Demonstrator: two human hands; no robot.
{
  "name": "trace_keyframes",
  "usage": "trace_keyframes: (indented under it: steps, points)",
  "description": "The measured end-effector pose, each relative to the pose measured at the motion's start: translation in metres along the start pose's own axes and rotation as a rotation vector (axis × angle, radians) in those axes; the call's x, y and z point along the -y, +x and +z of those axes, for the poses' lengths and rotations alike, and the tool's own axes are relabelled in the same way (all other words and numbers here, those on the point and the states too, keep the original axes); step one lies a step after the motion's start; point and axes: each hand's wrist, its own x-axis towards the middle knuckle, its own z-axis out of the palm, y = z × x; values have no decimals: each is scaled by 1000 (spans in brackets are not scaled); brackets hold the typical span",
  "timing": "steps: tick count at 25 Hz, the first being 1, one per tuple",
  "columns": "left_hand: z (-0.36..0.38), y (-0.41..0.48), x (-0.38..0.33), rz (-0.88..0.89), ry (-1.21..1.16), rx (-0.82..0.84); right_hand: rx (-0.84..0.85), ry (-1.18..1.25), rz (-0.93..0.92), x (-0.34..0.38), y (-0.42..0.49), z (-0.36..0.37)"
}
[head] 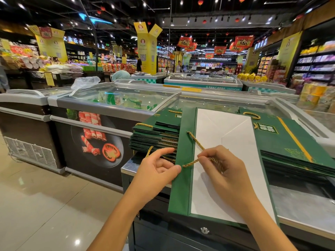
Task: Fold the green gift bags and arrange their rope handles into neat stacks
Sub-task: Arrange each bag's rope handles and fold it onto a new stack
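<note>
Green bag up front is the one in play: the flat gift bag [181, 187] lies on the metal freezer top [301, 201] right under both hands. Its white panel faces up, its long axis runs away from the person, and its near end seems to poke past the front edge. The gold rope handle [194, 140] is anchored at two spots on the green strip down the bag's left long side. Its loop is drawn rightward over the white panel to the right hand [223, 171], whose thumb and first fingers [203, 156] are pinched tight on the cord. So the rope runs off to the left of those fingers, and its ends sit nearer the left hand [155, 171]. That hand has its thumb resting on the bag's left edge, just beside the near rope end, with the other fingers loose, half curled and holding nothing. My guess is the loop gets laid flat next, so the pull should go across the short way while the left thumb pins the bag. Just past the left hand sits a tall stack of folded bags [154, 138] with rope loops sticking out. A second stack [290, 151] lies to the right, so the flat bag sits between them. Further back are glass-lidded freezers [117, 98] and store shelves.
</note>
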Motion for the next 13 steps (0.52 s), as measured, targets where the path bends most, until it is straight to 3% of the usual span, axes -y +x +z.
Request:
trace_keyframes:
  steps: [8,13]
  points:
    - [6,6,-12,-112,42,30,4,-174,-71,9,2,-16]
    - [3,8,-14,-160,30,21,-73,-172,92,7,-15,-53]
